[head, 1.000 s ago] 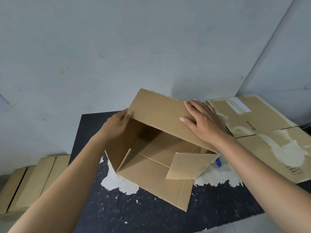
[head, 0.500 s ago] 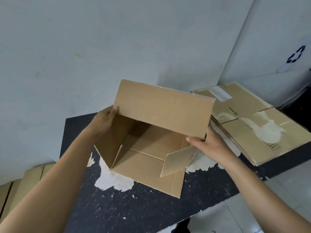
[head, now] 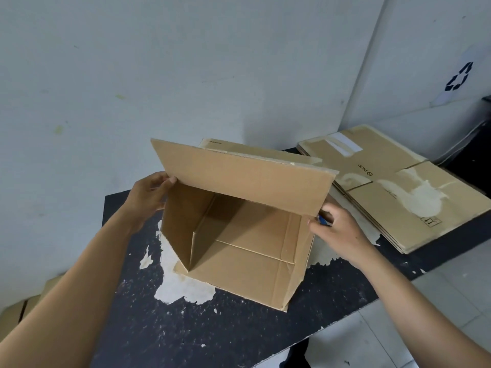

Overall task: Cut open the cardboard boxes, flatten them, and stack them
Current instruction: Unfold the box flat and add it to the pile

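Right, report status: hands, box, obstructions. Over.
Left hand grips open box at its left wall. Right hand at right wall, blue object by its fingers, grip unclear. Flattened stack close on the right.

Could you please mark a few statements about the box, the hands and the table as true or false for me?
1. The open cardboard box rests on the dark table. True.
2. The left hand lies flat on the table. False: it grips the box's left edge.
3. A stack of flattened boxes lies on the table to the right of the open box. True.
4. The open box is full of packing. False: nothing shows inside it.
5. The right hand holds nothing. False: a small blue object shows between its curled fingers, beside the box's right side.
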